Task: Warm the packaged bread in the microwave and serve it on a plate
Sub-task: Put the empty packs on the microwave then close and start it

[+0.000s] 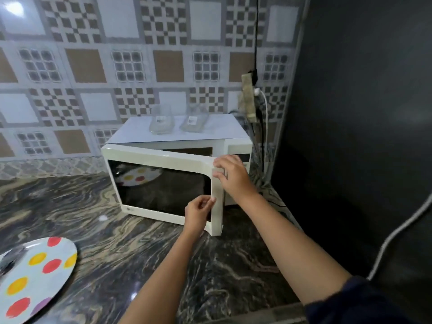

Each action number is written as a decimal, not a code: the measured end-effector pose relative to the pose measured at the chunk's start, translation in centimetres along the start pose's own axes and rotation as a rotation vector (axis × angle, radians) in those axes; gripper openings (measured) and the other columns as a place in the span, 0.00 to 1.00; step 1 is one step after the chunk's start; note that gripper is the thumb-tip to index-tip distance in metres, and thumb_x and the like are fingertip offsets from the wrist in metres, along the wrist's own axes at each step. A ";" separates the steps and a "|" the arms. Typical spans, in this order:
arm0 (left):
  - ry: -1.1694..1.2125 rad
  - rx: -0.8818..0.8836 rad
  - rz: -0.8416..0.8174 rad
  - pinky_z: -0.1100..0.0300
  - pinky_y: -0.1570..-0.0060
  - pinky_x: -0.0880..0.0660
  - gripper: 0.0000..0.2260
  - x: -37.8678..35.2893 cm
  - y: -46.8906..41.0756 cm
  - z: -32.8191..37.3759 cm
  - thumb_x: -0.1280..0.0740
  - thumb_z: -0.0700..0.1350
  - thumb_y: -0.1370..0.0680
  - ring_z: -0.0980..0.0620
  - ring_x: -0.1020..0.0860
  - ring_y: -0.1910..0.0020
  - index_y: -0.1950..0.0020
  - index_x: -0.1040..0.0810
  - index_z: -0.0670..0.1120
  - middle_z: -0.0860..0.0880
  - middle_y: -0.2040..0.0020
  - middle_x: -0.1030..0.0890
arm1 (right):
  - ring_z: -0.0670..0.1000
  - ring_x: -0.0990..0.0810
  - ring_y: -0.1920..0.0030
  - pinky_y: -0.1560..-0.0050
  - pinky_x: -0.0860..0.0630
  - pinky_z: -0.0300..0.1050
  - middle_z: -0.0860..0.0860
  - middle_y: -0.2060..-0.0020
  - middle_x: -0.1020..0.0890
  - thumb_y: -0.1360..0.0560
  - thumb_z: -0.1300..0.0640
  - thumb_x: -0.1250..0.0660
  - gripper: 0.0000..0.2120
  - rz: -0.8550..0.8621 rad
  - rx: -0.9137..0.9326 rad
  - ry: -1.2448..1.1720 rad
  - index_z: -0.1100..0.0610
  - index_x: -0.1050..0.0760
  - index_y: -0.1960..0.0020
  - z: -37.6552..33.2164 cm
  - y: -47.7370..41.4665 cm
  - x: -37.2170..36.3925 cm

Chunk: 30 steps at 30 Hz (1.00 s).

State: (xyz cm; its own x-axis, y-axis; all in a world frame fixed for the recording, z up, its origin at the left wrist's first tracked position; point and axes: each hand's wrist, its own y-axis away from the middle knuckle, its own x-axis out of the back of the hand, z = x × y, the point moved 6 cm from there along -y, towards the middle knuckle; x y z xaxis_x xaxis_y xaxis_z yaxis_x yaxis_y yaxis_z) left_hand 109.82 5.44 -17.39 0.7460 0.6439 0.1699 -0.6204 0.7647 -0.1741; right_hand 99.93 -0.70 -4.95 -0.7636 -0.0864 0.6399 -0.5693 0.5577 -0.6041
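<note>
- Microwave (182,134): white, on the far part of the desk (112,249), against the tiled wall (93,66); its door (161,157) hinged at the left and standing partly open, the free right edge swung toward the near side; the inside hidden behind the dark glass
- Right hand (230,176): at the door's upper right corner, fingers curled round the free edge, grasping it
- Left hand (198,211): lower on the same edge, fingers curled, fingertips touching the door frame; cannot tell whether it grasps or only touches
- Plate (46,272): white with red, yellow and purple dots; flat on the desk at near left, well apart from the microwave; mirrored in the door glass
- Two clear plastic containers (161,122): side by side on top of the microwave, each with a small label
- Power strip (249,97): on the wall just right of the microwave, cables plugged in
- Dark panel (350,113): fills the right side
</note>
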 end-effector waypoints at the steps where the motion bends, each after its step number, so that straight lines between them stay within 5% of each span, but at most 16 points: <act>1: -0.003 0.003 -0.006 0.66 0.65 0.29 0.06 -0.5 -1.1 -0.2 0.32 0.45 0.24 0.55 0.26 0.65 0.57 0.20 0.44 0.48 0.65 0.21 | 0.53 0.29 0.42 0.42 0.28 0.49 0.54 0.47 0.24 0.27 0.63 0.33 0.10 -0.033 -0.004 0.064 0.62 0.23 0.46 0.6 -0.8 0.0; 5: -0.039 -0.005 -0.048 0.59 0.60 0.25 0.06 -1.9 -4.9 -1.0 0.33 0.48 0.24 0.51 0.22 0.62 0.57 0.19 0.46 0.43 0.62 0.18 | 0.52 0.34 0.35 0.37 0.30 0.49 0.54 0.37 0.30 0.26 0.47 0.35 0.23 -0.110 0.008 0.328 0.60 0.31 0.37 4.2 -3.6 0.3; 9: -0.142 -0.054 -0.071 0.48 0.57 0.21 0.14 -2.9 -7.6 -2.5 0.35 0.49 0.23 0.44 0.19 0.61 0.60 0.19 0.40 0.39 0.63 0.20 | 0.52 0.54 0.23 0.24 0.53 0.50 0.54 0.23 0.49 0.28 0.31 0.48 0.44 -0.281 -0.055 0.489 0.60 0.50 0.24 8.4 -5.9 -0.4; 13: -0.202 -0.097 -0.107 0.42 0.59 0.23 0.23 -3.9 -9.0 -3.8 0.40 0.54 0.21 0.41 0.22 0.65 0.66 0.26 0.37 0.37 0.67 0.24 | 0.50 0.55 0.23 0.25 0.63 0.50 0.53 0.23 0.51 0.35 0.26 0.62 0.51 -0.327 0.006 0.525 0.60 0.55 0.23 10.0 -7.1 -1.6; 17: -0.268 -0.162 -0.152 0.43 0.60 0.26 0.20 -4.6 -9.8 -3.1 0.42 0.51 0.19 0.45 0.27 0.68 0.69 0.32 0.44 0.43 0.70 0.28 | 0.54 0.37 0.29 0.26 0.49 0.49 0.55 0.31 0.34 0.32 0.25 0.58 0.48 -0.139 0.047 0.444 0.60 0.39 0.28 10.6 -8.1 -1.5; 21: -0.323 -0.197 -0.128 0.46 0.62 0.28 0.17 -4.8 -9.9 -2.9 0.42 0.48 0.19 0.51 0.30 0.69 0.68 0.36 0.50 0.51 0.71 0.32 | 0.56 0.29 0.35 0.32 0.37 0.52 0.56 0.37 0.26 0.31 0.26 0.54 0.45 -0.036 0.045 0.390 0.60 0.31 0.33 11.3 -8.1 -1.9; 30: -0.373 -0.170 -0.049 0.43 0.61 0.26 0.20 -4.8 -10.2 -3.0 0.43 0.50 0.19 0.43 0.24 0.65 0.64 0.28 0.38 0.39 0.66 0.24 | 0.56 0.25 0.41 0.40 0.32 0.53 0.55 0.43 0.23 0.31 0.25 0.55 0.44 -0.030 0.039 0.382 0.61 0.27 0.39 11.5 -8.8 -1.9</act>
State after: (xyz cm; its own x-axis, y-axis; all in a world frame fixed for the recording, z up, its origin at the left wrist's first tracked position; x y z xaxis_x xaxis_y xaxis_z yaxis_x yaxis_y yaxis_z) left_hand 113.28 -5.54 -19.39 0.6157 0.5953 0.5163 -0.5142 0.8000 -0.3092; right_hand 102.90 -14.90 -6.30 -0.5818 0.2156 0.7842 -0.6065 0.5274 -0.5950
